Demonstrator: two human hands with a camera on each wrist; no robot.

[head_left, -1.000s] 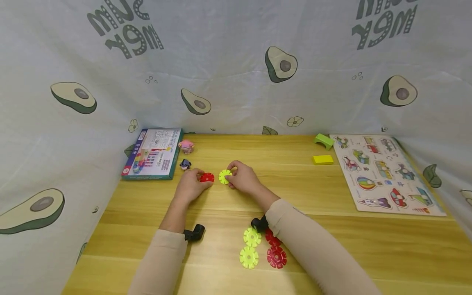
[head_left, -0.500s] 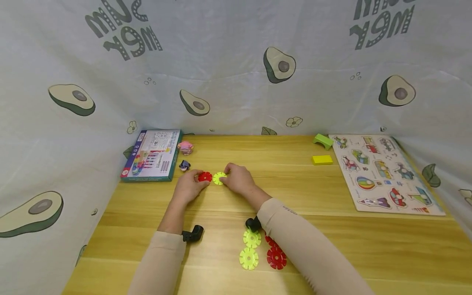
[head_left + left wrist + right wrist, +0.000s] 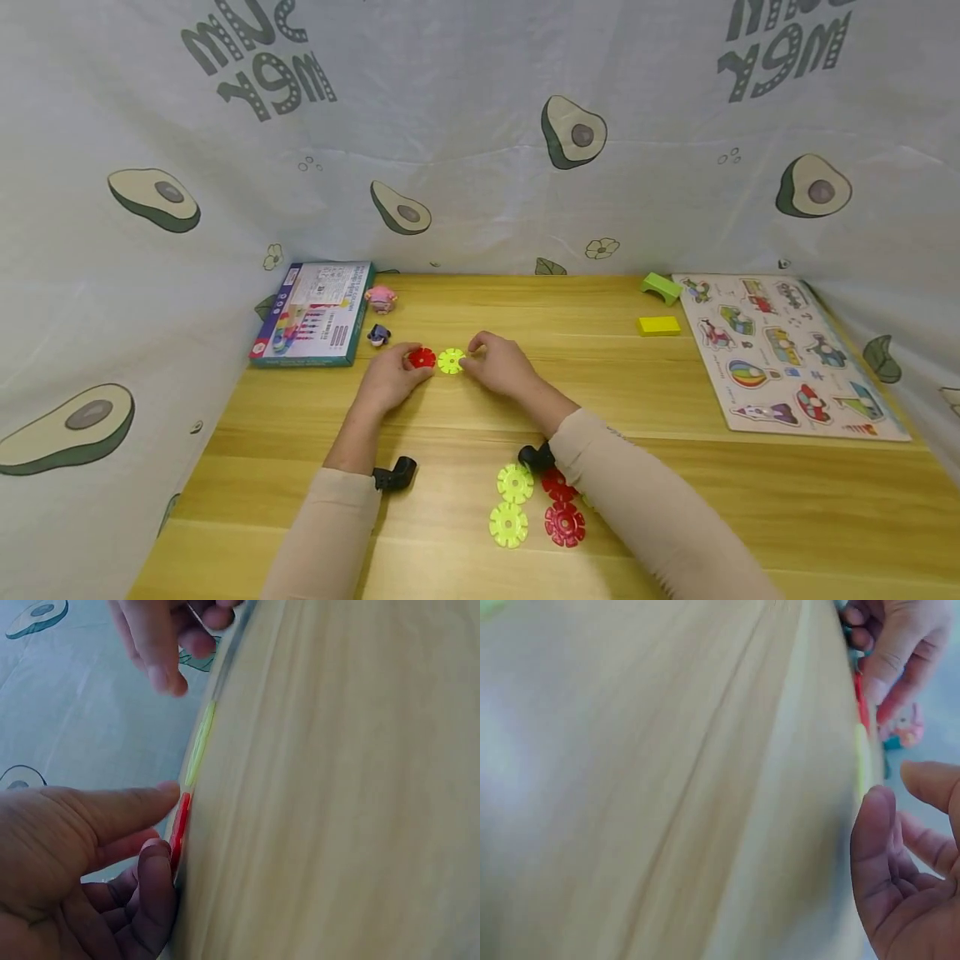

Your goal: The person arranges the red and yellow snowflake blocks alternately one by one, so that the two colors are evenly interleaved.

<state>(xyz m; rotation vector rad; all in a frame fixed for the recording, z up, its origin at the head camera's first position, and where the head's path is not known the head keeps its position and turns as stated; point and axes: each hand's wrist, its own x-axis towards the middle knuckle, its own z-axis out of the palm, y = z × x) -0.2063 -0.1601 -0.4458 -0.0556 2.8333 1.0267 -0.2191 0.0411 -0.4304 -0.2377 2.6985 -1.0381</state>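
At the middle of the table a red notched plastic disc lies flat, and my left hand holds it by its edge between thumb and index finger. Just right of it a yellow notched disc lies flat, its rim close to the red one. My right hand is beside the yellow disc; in the right wrist view its thumb and index finger are spread apart with nothing between them. Edge-on in the left wrist view, the yellow disc and red disc line up end to end.
Nearer my body lie two yellow discs and red discs, partly under the right sleeve. A boxed set, a pink figurine and a dark figurine stand left. Green and yellow blocks and a puzzle board lie right.
My right hand brought the yellow disc leftward to the red one, then let go and drew back slightly to the right. My left hand stays at the red disc.
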